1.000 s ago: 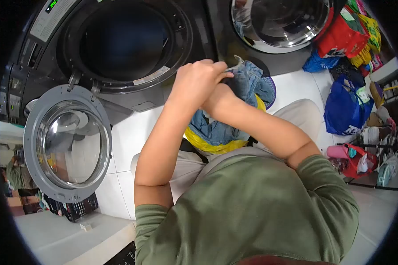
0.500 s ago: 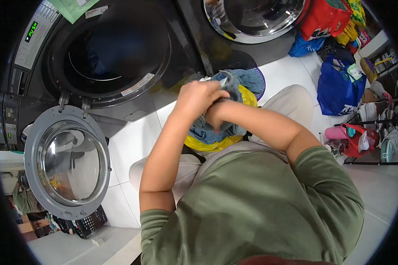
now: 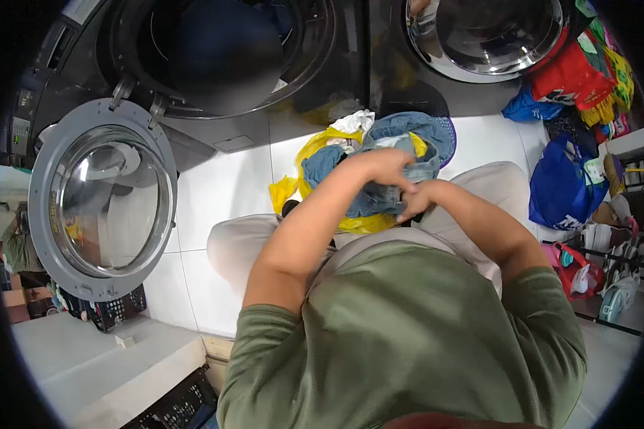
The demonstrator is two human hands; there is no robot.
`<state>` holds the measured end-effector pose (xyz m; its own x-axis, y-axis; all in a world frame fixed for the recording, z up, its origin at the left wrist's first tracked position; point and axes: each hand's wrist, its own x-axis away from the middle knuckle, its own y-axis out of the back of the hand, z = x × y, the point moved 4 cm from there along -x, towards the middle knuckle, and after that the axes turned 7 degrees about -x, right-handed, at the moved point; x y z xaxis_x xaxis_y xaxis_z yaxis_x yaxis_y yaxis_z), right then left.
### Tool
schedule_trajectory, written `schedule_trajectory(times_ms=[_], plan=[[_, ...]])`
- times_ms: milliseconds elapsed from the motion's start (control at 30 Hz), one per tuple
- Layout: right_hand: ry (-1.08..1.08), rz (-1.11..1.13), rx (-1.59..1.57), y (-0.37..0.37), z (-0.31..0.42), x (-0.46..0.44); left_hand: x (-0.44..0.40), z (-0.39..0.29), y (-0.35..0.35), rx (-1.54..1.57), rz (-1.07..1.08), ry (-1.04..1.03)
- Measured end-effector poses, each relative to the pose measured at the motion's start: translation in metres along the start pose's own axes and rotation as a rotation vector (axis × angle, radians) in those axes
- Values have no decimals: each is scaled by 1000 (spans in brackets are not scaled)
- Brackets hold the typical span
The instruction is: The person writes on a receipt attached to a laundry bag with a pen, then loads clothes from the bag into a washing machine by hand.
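Blue denim clothing (image 3: 372,200) lies bunched between my knees on a yellow plastic bag (image 3: 368,224). My left hand (image 3: 390,168) reaches over it from the left, slightly blurred, its fingers bent around a fold of the denim. Close beside it, my right hand (image 3: 418,199) pinches the denim at its right edge. The exact grip of the fingertips is partly hidden by the cloth. More denim sits on a purple-rimmed basket (image 3: 448,140), and a white cloth (image 3: 354,123) lies at the back of the pile.
On the left, a round washer door (image 3: 107,207) hangs open, with dark blue laundry (image 3: 229,43) inside the drum. A second machine's round door (image 3: 490,36) is at the back right. A blue bag (image 3: 567,182) and a red bag (image 3: 572,75) stand on the right.
My hands have moved apart from their crossed position over the denim and now sit side by side. The view has shifted, showing more of the yellow bag and the white cloth.
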<state>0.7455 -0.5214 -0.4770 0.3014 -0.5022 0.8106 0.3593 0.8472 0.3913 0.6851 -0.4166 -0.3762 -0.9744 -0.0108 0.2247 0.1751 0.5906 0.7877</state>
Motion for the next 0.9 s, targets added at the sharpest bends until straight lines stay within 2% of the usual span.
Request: schedule_trajectory(times_ms=[33, 67, 100, 133, 200, 300, 400, 500, 633, 700, 733, 767, 833, 900], plan=[[55, -39, 55, 2, 1, 11, 3, 11, -2, -35, -27, 6], [-20, 65, -226, 10, 14, 29, 6, 24, -5, -70, -50, 13], [39, -98, -439, 12, 8, 25, 7, 34, -10, -107, -70, 22], [101, -269, -654, 12, -6, 16, 11, 29, 0, -104, -256, -5], [238, -583, -1178, 16, -23, 4, 16, 1, 26, -93, -350, 14], [-73, -860, -1375, 22, -56, -12, 11, -30, 33, -101, -471, -36], [34, -731, -1636, 33, -43, 5, 0, -41, 27, -152, -564, -142], [384, -982, -2215, 14, -45, -11, 1, -44, 34, -133, -537, -109], [127, -978, -1925, 6, -25, 7, 9, -30, 38, -227, -607, -66], [57, -980, -1219, -11, -83, -33, 10, -37, 33, -238, -607, -116], [210, -999, -1342, -7, -82, -32, 11, -43, 30, -250, -612, -139], [246, -975, -1358, 4, -78, -26, 14, -54, 26, -257, -630, -173], [209, -898, -1308, 20, -65, -13, 19, -69, 23, -230, -686, -266], [173, -823, -1190, 32, -44, -1, 23, -63, 33, -180, -741, -248]])
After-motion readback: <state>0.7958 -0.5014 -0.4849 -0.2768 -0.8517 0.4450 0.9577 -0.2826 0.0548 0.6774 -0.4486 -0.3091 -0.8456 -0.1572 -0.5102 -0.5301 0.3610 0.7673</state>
